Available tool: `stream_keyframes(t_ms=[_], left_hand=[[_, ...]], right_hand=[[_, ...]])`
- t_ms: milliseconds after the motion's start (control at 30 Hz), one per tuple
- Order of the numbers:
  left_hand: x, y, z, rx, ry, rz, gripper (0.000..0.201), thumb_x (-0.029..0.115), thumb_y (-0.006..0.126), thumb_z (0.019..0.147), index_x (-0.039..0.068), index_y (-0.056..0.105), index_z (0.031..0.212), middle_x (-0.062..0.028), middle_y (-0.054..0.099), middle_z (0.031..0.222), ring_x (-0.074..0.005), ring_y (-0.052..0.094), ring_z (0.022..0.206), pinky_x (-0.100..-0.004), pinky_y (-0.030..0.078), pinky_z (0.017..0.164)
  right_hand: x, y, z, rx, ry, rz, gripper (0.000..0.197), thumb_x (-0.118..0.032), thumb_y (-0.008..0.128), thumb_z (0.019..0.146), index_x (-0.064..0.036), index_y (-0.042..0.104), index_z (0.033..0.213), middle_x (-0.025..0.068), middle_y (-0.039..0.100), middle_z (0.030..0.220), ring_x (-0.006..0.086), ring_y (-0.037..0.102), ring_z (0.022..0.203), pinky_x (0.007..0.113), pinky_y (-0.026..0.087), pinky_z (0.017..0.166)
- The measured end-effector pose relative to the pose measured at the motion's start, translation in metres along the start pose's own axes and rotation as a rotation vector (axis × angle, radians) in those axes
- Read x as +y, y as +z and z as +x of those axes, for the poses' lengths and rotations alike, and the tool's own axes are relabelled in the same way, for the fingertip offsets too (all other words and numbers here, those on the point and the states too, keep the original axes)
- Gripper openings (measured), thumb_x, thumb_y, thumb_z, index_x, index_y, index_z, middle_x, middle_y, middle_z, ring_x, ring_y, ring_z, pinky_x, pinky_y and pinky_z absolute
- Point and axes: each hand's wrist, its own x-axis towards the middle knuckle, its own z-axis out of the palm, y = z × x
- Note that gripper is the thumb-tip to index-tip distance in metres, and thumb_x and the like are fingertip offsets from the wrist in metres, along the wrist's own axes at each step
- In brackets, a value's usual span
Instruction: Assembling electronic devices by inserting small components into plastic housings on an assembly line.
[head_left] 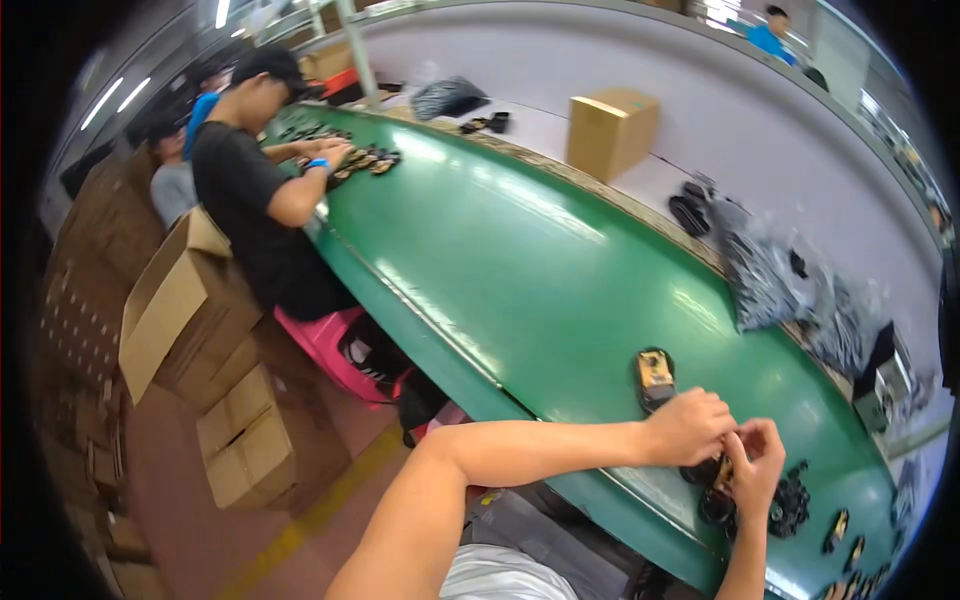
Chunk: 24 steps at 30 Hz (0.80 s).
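Observation:
My left hand and my right hand meet over the near edge of a green conveyor belt. Together they pinch a small black and tan part between the fingertips. Under and beside the hands lies a heap of small black parts. Just behind my left hand a black and yellow part rests flat on the belt. More small black and tan pieces lie to the right near the belt's edge.
A person in a black shirt sits on a pink stool at the belt's left side, handling a row of small parts. Open cardboard boxes stand on the floor. A closed box and plastic bags sit beyond the belt.

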Motion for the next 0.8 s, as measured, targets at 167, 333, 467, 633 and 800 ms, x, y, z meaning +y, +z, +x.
stream_keyframes(t_ms=[167,333,467,633,800], left_hand=[[-0.003,0.001,-0.013,0.003,-0.069,-0.084,0.025,0.024,0.075,0.085,0.005,0.068,0.100,-0.0096,0.065,0.090,-0.0293,0.062,0.090,-0.0408,0.047,0.079],[-0.009,-0.005,-0.015,0.068,-0.041,0.042,0.030,0.034,0.075,0.085,0.007,0.065,0.092,-0.0079,0.061,0.086,-0.0285,0.059,0.085,-0.0409,0.045,0.076],[-0.009,0.005,0.002,0.148,0.065,0.055,0.033,0.041,0.072,0.084,0.008,0.066,0.084,-0.0071,0.061,0.083,-0.0277,0.058,0.081,-0.0407,0.045,0.074],[-0.008,0.012,-0.005,0.180,0.061,0.079,0.031,0.040,0.073,0.085,0.010,0.064,0.082,-0.0059,0.059,0.080,-0.0262,0.059,0.080,-0.0400,0.044,0.073],[-0.007,0.008,-0.014,0.156,0.018,0.053,0.029,0.036,0.074,0.084,0.010,0.062,0.079,-0.0058,0.058,0.079,-0.0261,0.058,0.079,-0.0398,0.044,0.072]], right_hand=[[0.001,-0.003,-0.004,-0.087,-0.032,0.090,0.014,0.002,0.068,0.089,0.0018,0.062,0.102,0.0035,0.061,0.095,0.0097,0.060,0.089,0.024,0.050,0.082],[0.005,-0.005,0.003,-0.172,0.017,0.162,0.020,0.000,0.067,0.092,0.0037,0.064,0.111,0.0052,0.066,0.101,0.0111,0.063,0.093,0.025,0.050,0.084],[0.001,-0.023,0.004,-0.197,0.075,0.192,0.023,-0.006,0.065,0.096,0.0043,0.061,0.116,0.0054,0.066,0.101,0.0113,0.062,0.091,0.025,0.049,0.082],[0.020,-0.026,0.002,-0.173,0.090,0.279,0.025,-0.012,0.067,0.094,0.0030,0.060,0.113,0.0050,0.063,0.102,0.0121,0.060,0.095,0.026,0.048,0.086],[0.011,-0.012,0.000,-0.188,0.071,0.170,0.025,-0.012,0.068,0.096,0.0055,0.062,0.112,0.0056,0.064,0.099,0.0116,0.061,0.086,0.027,0.051,0.080]])
